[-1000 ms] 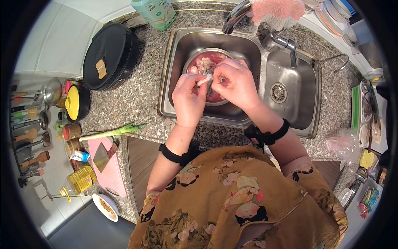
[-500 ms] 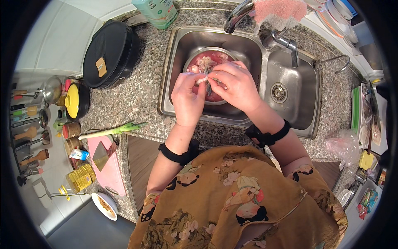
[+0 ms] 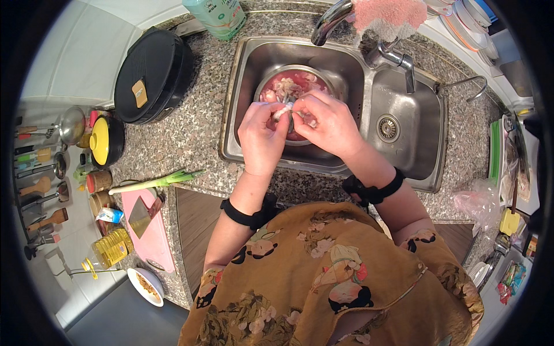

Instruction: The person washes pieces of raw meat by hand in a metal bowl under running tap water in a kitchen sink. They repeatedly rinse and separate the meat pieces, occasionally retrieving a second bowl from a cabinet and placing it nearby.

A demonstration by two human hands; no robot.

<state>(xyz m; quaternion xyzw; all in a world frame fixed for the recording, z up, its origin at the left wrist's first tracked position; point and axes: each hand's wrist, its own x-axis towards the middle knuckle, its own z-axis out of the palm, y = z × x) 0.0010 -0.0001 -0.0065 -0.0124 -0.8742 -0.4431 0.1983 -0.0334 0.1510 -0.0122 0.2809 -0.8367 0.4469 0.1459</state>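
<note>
A round metal bowl (image 3: 259, 86) stands in the left sink basin, with pale pieces of raw meat (image 3: 287, 87) lying in reddish water. Over its near side, my left hand (image 3: 261, 135) pinches a small whitish piece of raw meat (image 3: 282, 111) between thumb and fingertips. Close beside it on the right, my right hand (image 3: 330, 124) is closed in a pinch, its fingertips at the edge of that piece. What sits between the right fingertips is too small to make out. Something greyish shows below the hands in the bowl, partly hidden by them.
A tap (image 3: 333, 22) arches over the double sink (image 3: 229, 138). Left on the granite counter are a black pan (image 3: 153, 72), a spring onion (image 3: 153, 182), a pink cutting board (image 3: 158, 245) with a cleaver (image 3: 140, 218), and an oil bottle (image 3: 112, 248). A plastic bag (image 3: 476, 202) lies right.
My right fingertips have drawn slightly apart from my left ones, and more of the whitish piece shows between them. Both arms stay in nearly the same place.
</note>
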